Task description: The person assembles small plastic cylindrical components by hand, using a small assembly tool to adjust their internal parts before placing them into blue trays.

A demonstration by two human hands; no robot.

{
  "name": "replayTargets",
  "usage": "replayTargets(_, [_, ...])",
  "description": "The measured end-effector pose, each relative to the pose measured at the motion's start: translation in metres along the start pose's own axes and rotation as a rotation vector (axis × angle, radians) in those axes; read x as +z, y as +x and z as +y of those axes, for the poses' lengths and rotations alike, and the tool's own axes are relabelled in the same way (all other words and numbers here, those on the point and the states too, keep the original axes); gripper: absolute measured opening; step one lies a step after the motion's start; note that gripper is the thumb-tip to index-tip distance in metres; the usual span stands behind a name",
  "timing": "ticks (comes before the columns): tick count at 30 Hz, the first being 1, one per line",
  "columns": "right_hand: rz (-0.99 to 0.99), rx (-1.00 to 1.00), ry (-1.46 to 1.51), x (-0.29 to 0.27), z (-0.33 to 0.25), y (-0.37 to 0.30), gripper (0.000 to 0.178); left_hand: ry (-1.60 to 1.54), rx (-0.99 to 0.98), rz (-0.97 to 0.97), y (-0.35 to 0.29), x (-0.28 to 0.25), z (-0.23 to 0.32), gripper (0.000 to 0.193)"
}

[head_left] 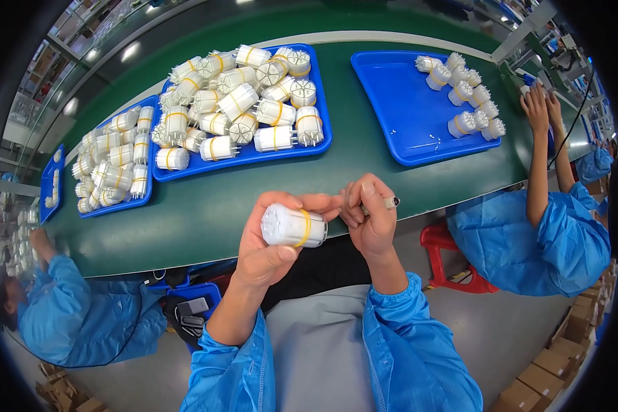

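Over the front edge of the bench, my left hand (254,264) is closed around a white cylindrical bundle (281,225) with a yellow band about its middle. The bundle lies on its side, its flat end turned to the left. Just right of it, my right hand (376,230) is curled around a short pale rod with a dark tip (391,202); most of the rod is hidden in the fingers, so its kind is unclear. The fingertips of both hands come close together beside the bundle's right end.
A blue tray (247,159) heaped with banded white bundles stands ahead, another filled tray (146,191) to its left. At the right, a blue tray (391,110) holds several bundles along its right side. Co-workers in blue sit at left and right, near a red stool (436,257).
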State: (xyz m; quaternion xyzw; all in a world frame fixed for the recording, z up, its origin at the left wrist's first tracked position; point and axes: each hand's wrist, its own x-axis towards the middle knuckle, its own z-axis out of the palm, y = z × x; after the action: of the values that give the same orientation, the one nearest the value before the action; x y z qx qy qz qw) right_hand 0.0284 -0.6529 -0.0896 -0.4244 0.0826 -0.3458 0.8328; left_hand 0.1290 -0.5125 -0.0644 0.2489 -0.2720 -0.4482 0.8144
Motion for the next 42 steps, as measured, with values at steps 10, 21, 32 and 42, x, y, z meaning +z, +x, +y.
replayTargets(10, [-0.011, -0.009, -0.013, -0.001, 0.000, -0.001, 0.035, 0.735, 0.492, -0.357, 0.011, -0.005, 0.010, 0.040])
replayTargets(21, [-0.015, -0.005, -0.030, 0.000, 0.000, -0.002, 0.035, 1.343, 0.657, -0.418, 0.014, 0.000, 0.033, 0.035])
replayTargets(32, [0.001, -0.001, -0.039, -0.001, 0.001, -0.002, 0.035, 1.588, 0.832, -0.351, 0.017, 0.000, 0.039, 0.026])
replayTargets(42, [-0.023, -0.017, -0.030, -0.002, 0.001, 0.001, 0.034, 1.659, 0.609, -0.083, 0.012, 0.005, 0.045, 0.052])
